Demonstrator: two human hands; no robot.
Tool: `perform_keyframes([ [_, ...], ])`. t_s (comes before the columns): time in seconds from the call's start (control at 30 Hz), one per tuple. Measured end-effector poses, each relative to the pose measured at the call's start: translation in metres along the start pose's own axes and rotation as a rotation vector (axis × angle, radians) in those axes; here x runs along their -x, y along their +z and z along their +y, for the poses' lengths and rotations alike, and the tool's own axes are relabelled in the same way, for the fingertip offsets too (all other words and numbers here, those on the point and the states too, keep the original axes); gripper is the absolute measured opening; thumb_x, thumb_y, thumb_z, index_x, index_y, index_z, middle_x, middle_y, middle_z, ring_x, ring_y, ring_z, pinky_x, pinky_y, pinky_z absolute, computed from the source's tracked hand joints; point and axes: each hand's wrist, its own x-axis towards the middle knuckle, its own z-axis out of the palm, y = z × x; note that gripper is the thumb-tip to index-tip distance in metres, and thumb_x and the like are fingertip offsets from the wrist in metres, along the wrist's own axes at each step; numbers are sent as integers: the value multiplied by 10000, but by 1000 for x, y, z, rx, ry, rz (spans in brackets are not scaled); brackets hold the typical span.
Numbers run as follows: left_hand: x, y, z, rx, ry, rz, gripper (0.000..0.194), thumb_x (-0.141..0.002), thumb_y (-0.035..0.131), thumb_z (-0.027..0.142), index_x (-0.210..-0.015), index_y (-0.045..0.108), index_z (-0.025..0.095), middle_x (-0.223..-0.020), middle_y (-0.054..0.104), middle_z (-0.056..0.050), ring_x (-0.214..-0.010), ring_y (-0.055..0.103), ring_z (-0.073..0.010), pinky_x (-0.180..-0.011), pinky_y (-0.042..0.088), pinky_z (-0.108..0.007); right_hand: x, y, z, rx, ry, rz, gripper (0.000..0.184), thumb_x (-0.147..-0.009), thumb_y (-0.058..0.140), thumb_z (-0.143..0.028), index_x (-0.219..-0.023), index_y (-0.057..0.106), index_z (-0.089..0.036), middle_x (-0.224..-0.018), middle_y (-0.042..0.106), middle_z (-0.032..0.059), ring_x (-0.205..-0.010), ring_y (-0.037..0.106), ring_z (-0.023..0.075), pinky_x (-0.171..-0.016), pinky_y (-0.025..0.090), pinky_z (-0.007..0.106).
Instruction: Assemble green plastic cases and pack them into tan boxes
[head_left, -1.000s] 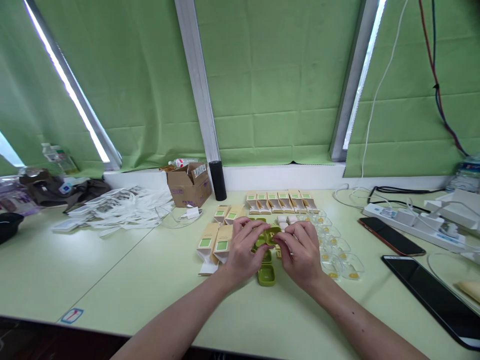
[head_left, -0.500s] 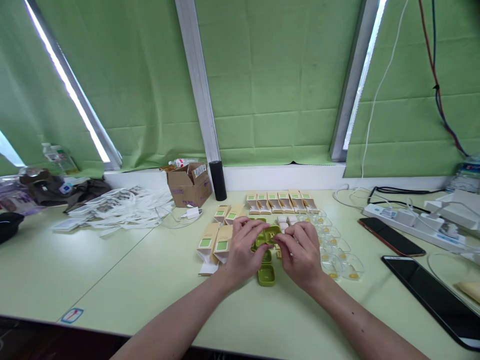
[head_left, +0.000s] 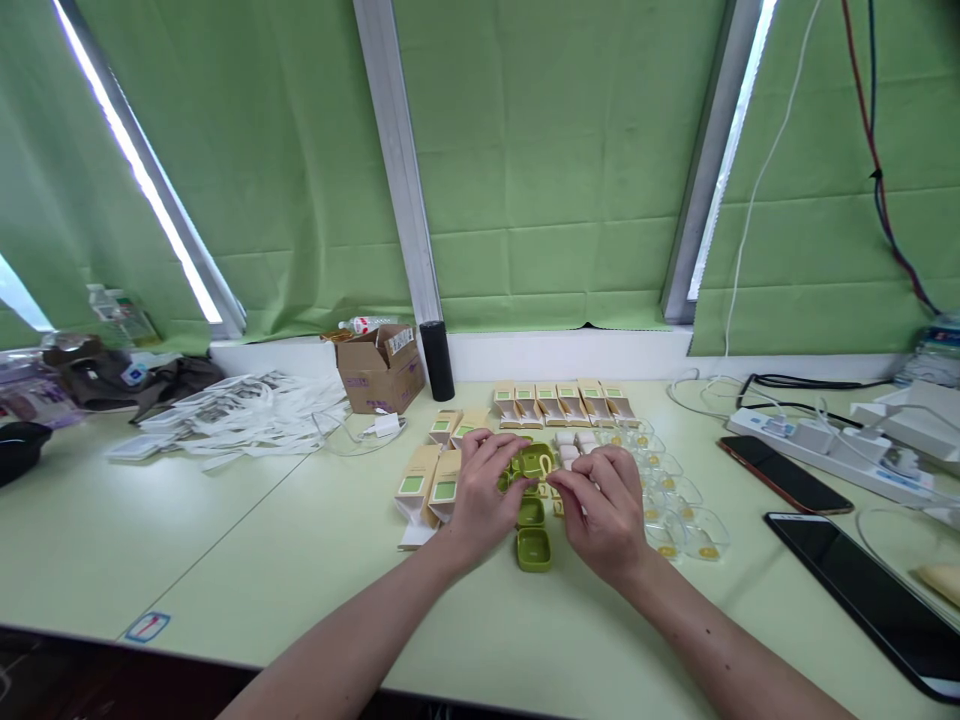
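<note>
My left hand (head_left: 487, 485) is closed around the edge of a small olive-green case (head_left: 535, 458), held a little above the table. My right hand (head_left: 604, 500) pinches a thin pale-yellow loop of cord (head_left: 546, 466) against the front of this case. More open green cases (head_left: 534, 550) stand in a column below and behind the hands, partly hidden. Beyond my right hand lie several small whitish-pink blocks (head_left: 568, 445). Close to its right side are clear plastic covers (head_left: 701, 535) with yellow spots. Open cardboard boxes (head_left: 418, 485) with green labels lie left of my left hand.
More open boxes (head_left: 562, 405) form a row at the back. Two phones (head_left: 784, 473) and a white power strip (head_left: 832, 450) lie at right. A brown carton (head_left: 380, 370), a black cylinder (head_left: 436, 362) and a pile of white strips (head_left: 247, 415) stand at left.
The green case has tilted in my left hand, and the pale-yellow loop now shows upright in front of it. My right hand has shifted only slightly.
</note>
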Motion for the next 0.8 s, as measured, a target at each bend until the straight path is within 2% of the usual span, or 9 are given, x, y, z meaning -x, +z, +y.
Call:
perform_keyframes([
  [0.17,-1,-1,-10,12,-62,25,366,-900,781,174,-1260,726,208,-1163,757,-104,-1136,557,-308,-975,518,-512,-3,-4,-3,-15,49,17,198,-942,684,-64,-992,726,-251,-800,632,45,-840,552,233,-770,485,406],
  [0.33,-2,-2,-6,21,-82,56,429,-914,771,182,-1332,681,222,-1194,748,-101,-1143,577,-300,-993,519,-504,-9,-9,7,-22,64,18,192,-937,671,-58,-984,703,-242,-893,710,61,-904,619,249,-823,498,422],
  [0.43,-3,-3,-3,64,-114,87,469,-941,757,219,-1395,639,228,-1201,722,-108,-1155,586,-291,-980,539,-480,-14,-14,15,-19,103,-42,167,-958,654,-69,-962,677,-235,-915,747,51,-893,657,237,-848,479,419],
  [0.53,-4,-4,-2,127,-175,113,381,-974,735,290,-1343,662,228,-1179,700,-103,-1127,610,-267,-963,547,-438,-15,-19,22,-43,184,-179,154,-979,630,-90,-925,662,-231,-882,754,32,-853,657,220,-816,458,386],
  [0.67,-8,-3,-1,268,-378,109,251,-997,710,412,-1147,719,211,-1087,728,-84,-1006,663,-232,-882,534,-364,-6,-21,23,-38,204,-388,167,-974,623,-92,-878,669,-220,-817,730,24,-807,624,208,-757,420,350],
  [0.8,-14,-1,0,665,-705,78,421,-921,764,599,-972,694,186,-854,754,-62,-778,692,-203,-680,472,-290,10,-16,23,-18,190,-455,198,-947,609,-53,-844,672,-210,-769,709,17,-773,598,198,-736,398,330],
])
